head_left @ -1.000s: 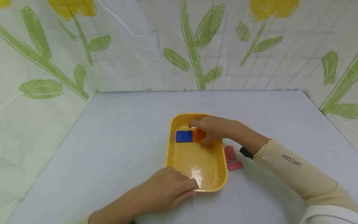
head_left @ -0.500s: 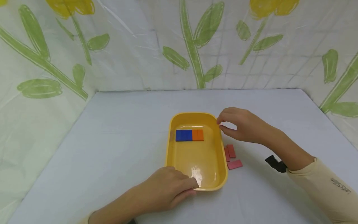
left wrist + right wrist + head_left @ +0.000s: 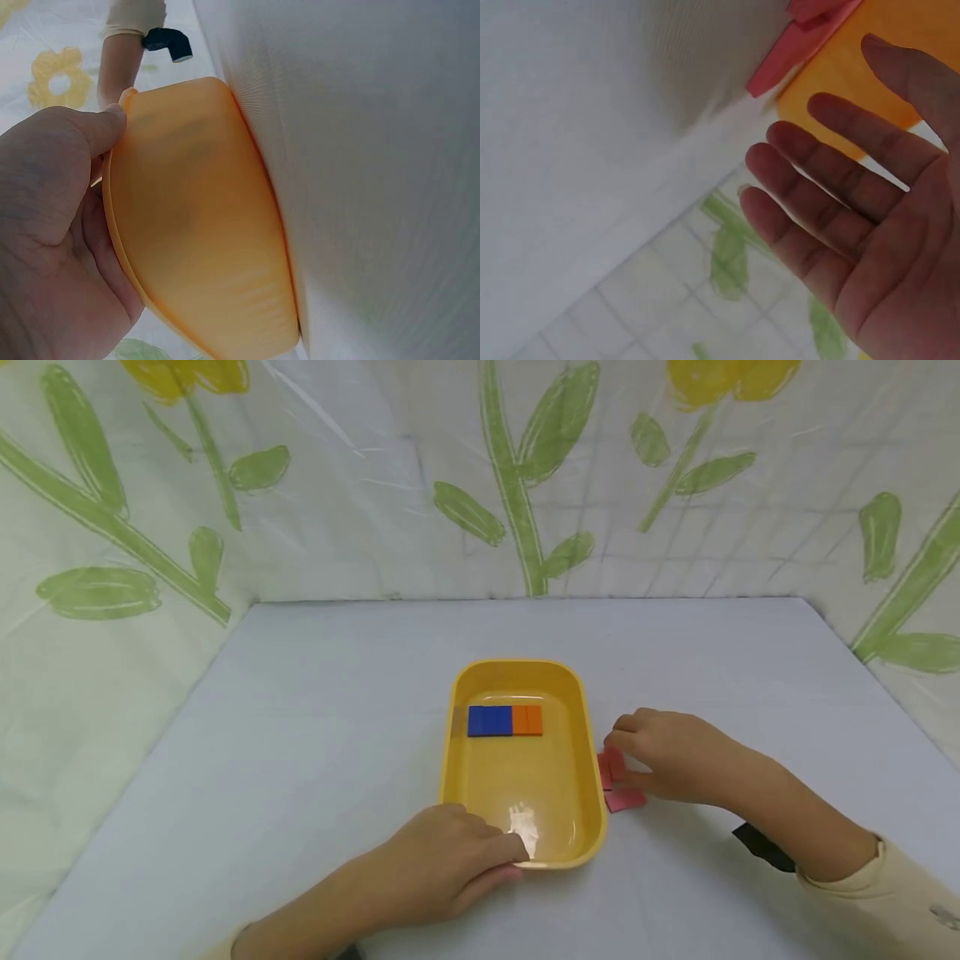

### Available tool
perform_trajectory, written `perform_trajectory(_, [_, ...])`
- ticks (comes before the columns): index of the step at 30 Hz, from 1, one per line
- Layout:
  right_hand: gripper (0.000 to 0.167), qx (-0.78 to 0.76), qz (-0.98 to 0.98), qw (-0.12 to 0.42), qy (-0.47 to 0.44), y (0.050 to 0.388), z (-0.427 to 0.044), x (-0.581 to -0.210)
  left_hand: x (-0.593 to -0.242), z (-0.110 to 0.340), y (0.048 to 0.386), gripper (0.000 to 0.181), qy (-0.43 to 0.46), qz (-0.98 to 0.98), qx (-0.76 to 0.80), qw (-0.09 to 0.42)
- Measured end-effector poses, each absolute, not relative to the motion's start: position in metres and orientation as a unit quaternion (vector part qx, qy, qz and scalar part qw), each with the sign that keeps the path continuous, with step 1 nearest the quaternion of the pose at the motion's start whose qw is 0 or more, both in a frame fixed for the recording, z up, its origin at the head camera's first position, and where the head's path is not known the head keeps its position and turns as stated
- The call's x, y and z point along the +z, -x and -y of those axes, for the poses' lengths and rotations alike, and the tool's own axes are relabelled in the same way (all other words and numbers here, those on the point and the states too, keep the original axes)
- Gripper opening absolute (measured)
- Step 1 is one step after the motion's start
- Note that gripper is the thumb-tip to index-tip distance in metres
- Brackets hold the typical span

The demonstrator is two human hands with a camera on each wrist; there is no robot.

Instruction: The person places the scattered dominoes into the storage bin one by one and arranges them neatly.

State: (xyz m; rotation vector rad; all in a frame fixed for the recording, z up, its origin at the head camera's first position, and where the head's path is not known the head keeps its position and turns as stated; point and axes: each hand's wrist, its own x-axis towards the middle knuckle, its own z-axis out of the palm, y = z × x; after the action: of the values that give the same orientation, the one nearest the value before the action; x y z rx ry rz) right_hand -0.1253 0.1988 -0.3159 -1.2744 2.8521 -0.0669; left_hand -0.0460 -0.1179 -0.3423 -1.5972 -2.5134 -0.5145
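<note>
A yellow plastic tray (image 3: pixel 517 785) lies on the table. My left hand (image 3: pixel 427 868) grips its near rim, and the left wrist view has the thumb over the edge of the tray wall (image 3: pixel 195 217). Inside, toward the far end, blue tiles (image 3: pixel 490 721) and orange tiles (image 3: pixel 527 721) form one row, side by side. Just outside the right wall lie red tiles (image 3: pixel 625 801), partly covered by my right hand (image 3: pixel 682 756). In the right wrist view that hand's fingers are spread and relaxed, apart from the red tiles (image 3: pixel 784 64), with nothing between them.
The table (image 3: pixel 337 693) has a pale cloth over it. Behind and at the sides hangs a white sheet (image 3: pixel 337 510) printed with flowers and green leaves. A black wrist strap piece (image 3: pixel 763 847) hangs under the right forearm.
My right hand has left the orange tiles, lifted out over the tray's right rim and come down toward me to the red tiles. The left hand stays on the rim.
</note>
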Motion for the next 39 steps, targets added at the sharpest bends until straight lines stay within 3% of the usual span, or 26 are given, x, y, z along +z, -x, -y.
perform_trajectory(21, [0.015, -0.056, -0.877, -0.058, 0.474, 0.127, -0.182, -0.339, -0.346, 0.119, 0.047, 0.012, 0.53, 0.828, -0.17, 0.07])
perform_trajectory(39, [0.017, -0.102, -0.873, -0.031, 0.476, 0.13, -0.184, -0.343, -0.345, 0.118, 0.046, 0.011, 0.532, 0.826, -0.167, 0.078])
